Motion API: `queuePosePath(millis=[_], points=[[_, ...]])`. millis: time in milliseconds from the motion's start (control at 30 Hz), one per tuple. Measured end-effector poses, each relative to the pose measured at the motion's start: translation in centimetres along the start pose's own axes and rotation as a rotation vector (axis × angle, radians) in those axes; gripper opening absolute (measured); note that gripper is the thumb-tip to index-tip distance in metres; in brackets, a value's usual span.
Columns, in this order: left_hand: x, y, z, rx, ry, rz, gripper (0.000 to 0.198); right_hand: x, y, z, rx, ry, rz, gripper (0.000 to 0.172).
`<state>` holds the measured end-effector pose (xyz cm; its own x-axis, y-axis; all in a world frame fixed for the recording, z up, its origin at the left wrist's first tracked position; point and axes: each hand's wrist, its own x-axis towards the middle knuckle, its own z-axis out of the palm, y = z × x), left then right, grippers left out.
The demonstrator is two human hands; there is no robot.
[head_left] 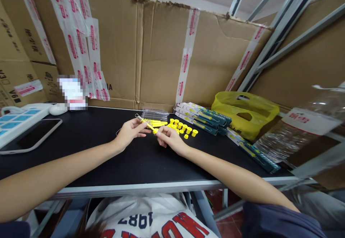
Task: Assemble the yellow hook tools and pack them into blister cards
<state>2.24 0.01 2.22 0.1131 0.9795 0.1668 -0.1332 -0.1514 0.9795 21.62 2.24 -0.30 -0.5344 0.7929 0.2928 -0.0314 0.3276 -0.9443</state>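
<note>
A thin yellow rod (149, 125) with a metal end and a small wire loop slants between my two hands, above the black tabletop (134, 166). My left hand (127, 133) pinches it near the metal end, the other fingers stretched beneath. At the lower end, a yellow flanged cap (155, 131) is gripped by the fingertips of my right hand (172, 140); how far it sits on the rod cannot be made out. Just behind lie more yellow rods (159, 123) and several loose yellow caps (184, 127), partly hidden by the right hand.
Clear plastic tubes (155, 114) lie behind the rods. Stacked printed boxes (201, 117), a yellow plastic bag (244, 114) and a large clear bottle (291, 133) stand rightward. A phone (35, 136) and power strip (23, 117) lie left. A cardboard wall (161, 58) rises behind.
</note>
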Motion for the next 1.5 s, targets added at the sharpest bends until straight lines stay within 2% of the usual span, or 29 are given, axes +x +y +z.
queuePosePath(millis=[133, 500, 800, 1000, 1367, 1500], points=[[0.0, 0.2, -0.1, -0.072, -0.010, 0.021, 0.031, -0.3, -0.1, 0.6, -0.022, -0.090, -0.032, 0.038], [0.4, 0.0, -0.7, -0.147, -0.016, 0.052, 0.034, -0.5, 0.1, 0.5, -0.233, -0.120, -0.043, 0.037], [0.3, -0.1, -0.8, -0.137, -0.001, 0.049, 0.034, -1.2, 0.2, 0.2, -0.611, -0.183, -0.161, 0.025], [0.1, -0.3, -0.9, -0.108, 0.009, 0.042, 0.034, -1.4, -0.3, 0.4, -0.776, -0.231, -0.252, 0.036], [0.2, -0.3, -0.8, -0.057, 0.063, 0.045, 0.029, -1.5, -0.4, 0.3, -0.869, -0.307, -0.304, 0.036], [0.3, -0.2, -0.8, -0.069, 0.050, 0.025, 0.027, -1.5, -0.7, 0.2, -0.878, -0.328, -0.323, 0.038]])
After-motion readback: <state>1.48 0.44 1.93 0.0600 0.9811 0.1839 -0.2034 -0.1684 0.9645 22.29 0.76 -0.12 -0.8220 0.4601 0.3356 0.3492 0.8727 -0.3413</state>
